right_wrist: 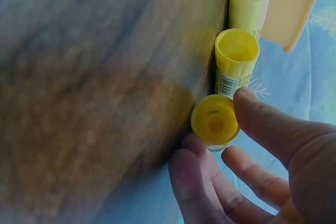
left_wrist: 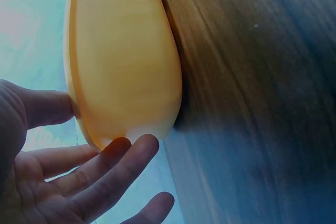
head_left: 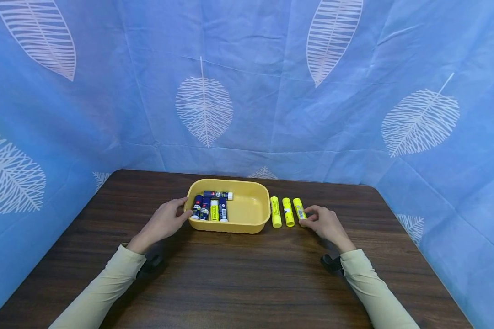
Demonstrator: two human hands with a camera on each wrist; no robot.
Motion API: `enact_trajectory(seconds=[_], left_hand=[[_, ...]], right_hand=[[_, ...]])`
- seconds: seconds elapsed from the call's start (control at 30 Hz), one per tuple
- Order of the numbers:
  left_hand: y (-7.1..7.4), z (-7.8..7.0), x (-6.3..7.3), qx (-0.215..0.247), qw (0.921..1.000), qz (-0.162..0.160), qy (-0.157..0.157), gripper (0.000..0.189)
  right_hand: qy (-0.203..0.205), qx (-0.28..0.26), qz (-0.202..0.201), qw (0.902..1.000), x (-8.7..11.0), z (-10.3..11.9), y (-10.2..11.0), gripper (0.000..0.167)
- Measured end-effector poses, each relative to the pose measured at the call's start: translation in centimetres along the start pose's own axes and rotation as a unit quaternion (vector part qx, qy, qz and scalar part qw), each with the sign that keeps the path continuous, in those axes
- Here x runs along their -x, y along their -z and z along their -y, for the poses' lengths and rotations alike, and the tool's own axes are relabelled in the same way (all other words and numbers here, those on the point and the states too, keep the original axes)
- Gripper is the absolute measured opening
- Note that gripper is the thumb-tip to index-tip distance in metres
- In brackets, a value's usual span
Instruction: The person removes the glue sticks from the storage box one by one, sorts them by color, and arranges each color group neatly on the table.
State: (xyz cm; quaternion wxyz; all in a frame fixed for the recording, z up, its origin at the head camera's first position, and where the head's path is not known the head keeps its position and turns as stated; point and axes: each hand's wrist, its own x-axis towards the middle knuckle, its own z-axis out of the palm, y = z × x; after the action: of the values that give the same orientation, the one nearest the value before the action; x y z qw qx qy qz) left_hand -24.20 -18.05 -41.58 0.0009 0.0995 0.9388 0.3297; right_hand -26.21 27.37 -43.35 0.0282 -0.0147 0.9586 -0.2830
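Note:
My left hand (head_left: 167,219) holds the left end of a yellow plastic tray (head_left: 251,227), its thumb at the rim and its fingers (left_wrist: 137,153) against the outside of the rounded end. Inside the tray's left half lie several dark blue glue sticks (head_left: 218,195) and one yellow-and-white glue stick (head_left: 214,210). To the right of the tray, three yellow glue sticks lie side by side on the table. My right hand (head_left: 326,224) pinches the rightmost yellow glue stick (head_left: 299,209) between thumb and fingers. Beside it are the middle glue stick (head_left: 288,212) and the one closest to the tray (head_left: 276,212).
Everything rests on a dark wooden table (head_left: 238,278), with the tray near its far edge. A blue cloth (head_left: 263,114) printed with white leaves hangs behind and around the table. A dark band (head_left: 332,263) is on each wrist.

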Motion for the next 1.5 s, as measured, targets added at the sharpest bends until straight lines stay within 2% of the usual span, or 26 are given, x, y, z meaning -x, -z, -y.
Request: enact_trajectory(seconds=[0.5,0.9,1.17,1.5], left_hand=[[0.0,0.0,0.1,0.005,1.0,0.0,-0.003,0.058],[0.0,-0.1,-0.2,-0.004,1.0,-0.002,0.009,0.058],[0.0,-0.1,-0.1,-0.001,1.0,-0.003,0.003,0.058],[0.0,0.1,0.0,0.0,1.0,-0.002,0.003,0.058]], right_hand=[[-0.011,0.003,0.005,0.9999,0.1,0.3,0.1,0.048],[-0.005,0.001,0.011,0.9999,0.3,0.3,0.8,0.053],[-0.005,0.004,0.011,0.9999,0.2,0.1,0.8,0.053],[0.014,-0.011,0.018,0.9997,0.4,-0.2,1.0,0.055]])
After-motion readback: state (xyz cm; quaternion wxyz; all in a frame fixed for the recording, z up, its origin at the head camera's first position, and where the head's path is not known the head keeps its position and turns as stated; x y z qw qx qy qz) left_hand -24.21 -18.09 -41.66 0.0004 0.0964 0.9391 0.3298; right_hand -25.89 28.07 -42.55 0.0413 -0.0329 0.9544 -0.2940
